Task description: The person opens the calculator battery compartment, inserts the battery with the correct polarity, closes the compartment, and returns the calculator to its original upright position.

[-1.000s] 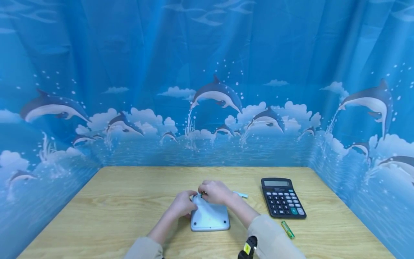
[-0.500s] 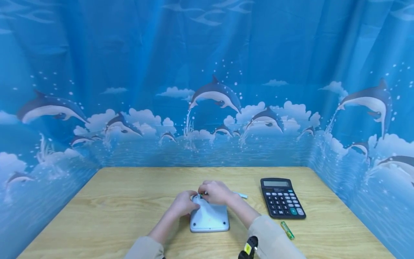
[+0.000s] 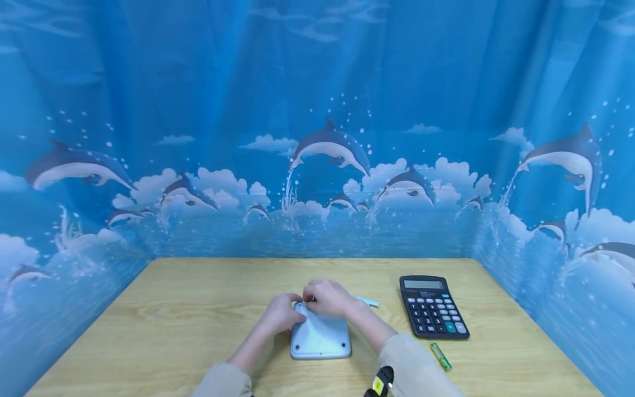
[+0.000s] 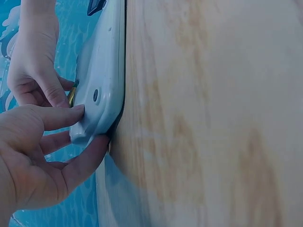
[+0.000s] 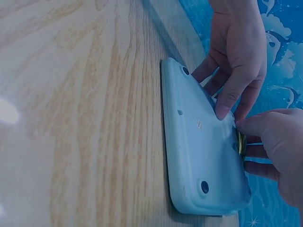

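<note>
A pale blue flat device (image 3: 321,337) with dark round feet lies underside up on the table. My left hand (image 3: 281,313) grips its far left corner, the thumb on the underside and other fingers at the edge, as the left wrist view shows. At the far edge my right hand (image 3: 327,298) pinches a green and gold battery (image 5: 241,144) between thumb and fingers. The battery sits right at the device's edge, partly covered by the fingertips (image 5: 246,124). In the head view, the right hand hides most of it.
A black calculator (image 3: 432,307) lies face up to the right. In front of it is another green battery (image 3: 440,357). A small pale blue strip (image 3: 368,301) lies behind the right forearm. A blue dolphin-print curtain (image 3: 317,220) borders the wooden table (image 3: 208,286).
The right fingers have settled slightly lower at the device's far edge, and the battery they pinch shows less in the head view. The left hand keeps its hold.
</note>
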Action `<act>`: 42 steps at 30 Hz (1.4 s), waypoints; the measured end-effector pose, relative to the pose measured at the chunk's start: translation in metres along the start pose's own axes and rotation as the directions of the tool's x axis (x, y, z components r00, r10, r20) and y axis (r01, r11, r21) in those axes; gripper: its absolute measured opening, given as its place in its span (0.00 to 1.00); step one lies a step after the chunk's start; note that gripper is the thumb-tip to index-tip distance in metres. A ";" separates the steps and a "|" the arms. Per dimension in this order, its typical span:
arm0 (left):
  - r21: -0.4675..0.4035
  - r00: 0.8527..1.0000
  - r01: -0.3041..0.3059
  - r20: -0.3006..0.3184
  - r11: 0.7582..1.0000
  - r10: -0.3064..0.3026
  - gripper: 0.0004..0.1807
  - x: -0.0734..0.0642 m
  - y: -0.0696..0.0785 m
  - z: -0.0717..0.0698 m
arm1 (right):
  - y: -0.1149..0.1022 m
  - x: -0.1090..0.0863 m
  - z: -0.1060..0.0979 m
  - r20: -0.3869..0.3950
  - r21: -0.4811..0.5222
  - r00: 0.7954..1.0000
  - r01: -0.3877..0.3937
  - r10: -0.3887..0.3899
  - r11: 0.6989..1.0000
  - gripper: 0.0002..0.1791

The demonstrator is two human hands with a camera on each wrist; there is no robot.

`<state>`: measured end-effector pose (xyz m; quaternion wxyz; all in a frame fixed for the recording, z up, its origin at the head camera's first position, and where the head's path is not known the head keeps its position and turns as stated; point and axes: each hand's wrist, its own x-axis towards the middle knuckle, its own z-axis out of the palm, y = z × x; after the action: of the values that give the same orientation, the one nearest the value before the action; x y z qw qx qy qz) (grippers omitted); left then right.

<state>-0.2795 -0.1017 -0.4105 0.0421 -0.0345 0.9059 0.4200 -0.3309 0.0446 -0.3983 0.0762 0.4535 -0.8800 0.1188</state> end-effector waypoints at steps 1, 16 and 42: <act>-0.002 1.000 0.003 -0.002 1.000 -0.003 0.26 0.000 0.000 0.000 | 0.000 0.000 0.000 0.001 0.007 1.000 -0.004 0.004 1.000 0.06; -0.003 1.000 -0.014 0.006 1.000 0.014 0.25 0.000 -0.001 -0.001 | -0.003 0.000 0.001 -0.008 0.065 0.997 -0.070 0.071 0.995 0.03; -0.012 0.997 0.069 -0.016 0.998 -0.069 0.25 0.001 0.001 0.003 | -0.007 0.002 0.000 0.047 0.097 0.981 -0.191 0.187 0.977 0.04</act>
<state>-0.2803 -0.0989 -0.4114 0.0492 -0.0695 0.9021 0.4230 -0.3265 0.0386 -0.3972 0.0253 0.3730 -0.9133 0.1612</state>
